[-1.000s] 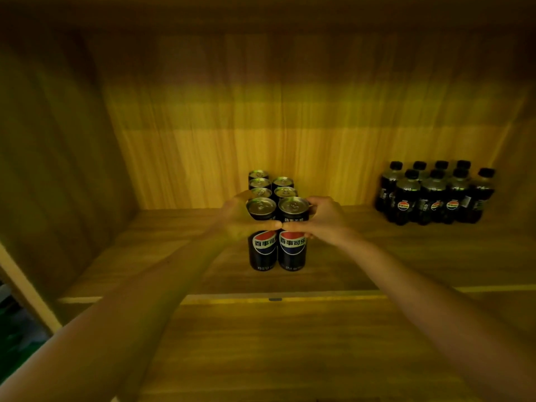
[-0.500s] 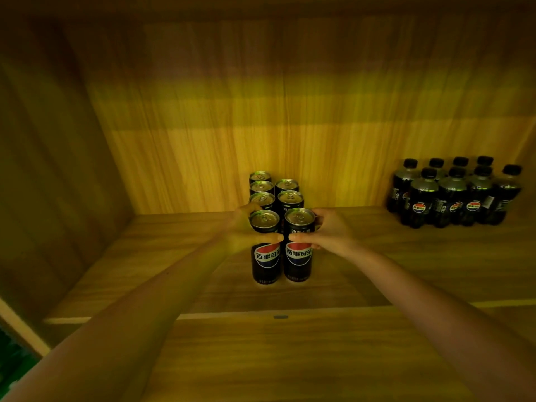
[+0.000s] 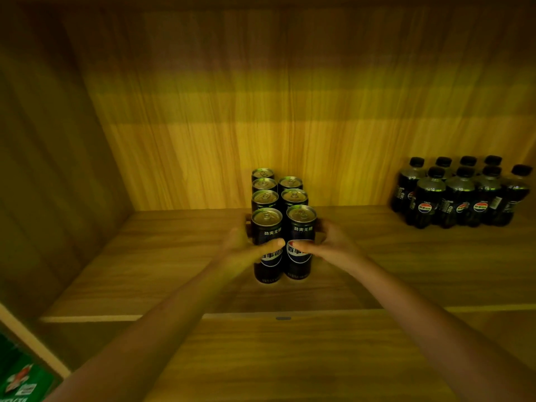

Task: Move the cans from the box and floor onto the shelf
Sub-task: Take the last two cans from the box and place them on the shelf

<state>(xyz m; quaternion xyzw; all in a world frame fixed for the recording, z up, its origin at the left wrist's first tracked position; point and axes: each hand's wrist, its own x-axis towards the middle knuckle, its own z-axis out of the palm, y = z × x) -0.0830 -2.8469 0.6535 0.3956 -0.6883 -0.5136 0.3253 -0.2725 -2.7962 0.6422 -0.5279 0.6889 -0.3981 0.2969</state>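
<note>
Seven black cans stand upright on the wooden shelf, near the middle of it and towards its back edge. They form two close columns running front to back: four on the left, three on the right, silver tops up.

The left hand grips the front left can, thumb laid across its label. The right hand grips the front right can the same way. These two cans touch side by side, their bases down at the shelf board, just in front of the cans behind.

Near the shelf's back right corner, well apart from the cans, stands a tight cluster of dark bottles with black caps; eight caps show, in two rows of four.

The shelf, its back panel and its left side wall are all wood grain, dimly lit with yellowish bands. Below the shelf's front edge more wood shows. Outside the shelf, at the lower left, sits part of a green carton.
</note>
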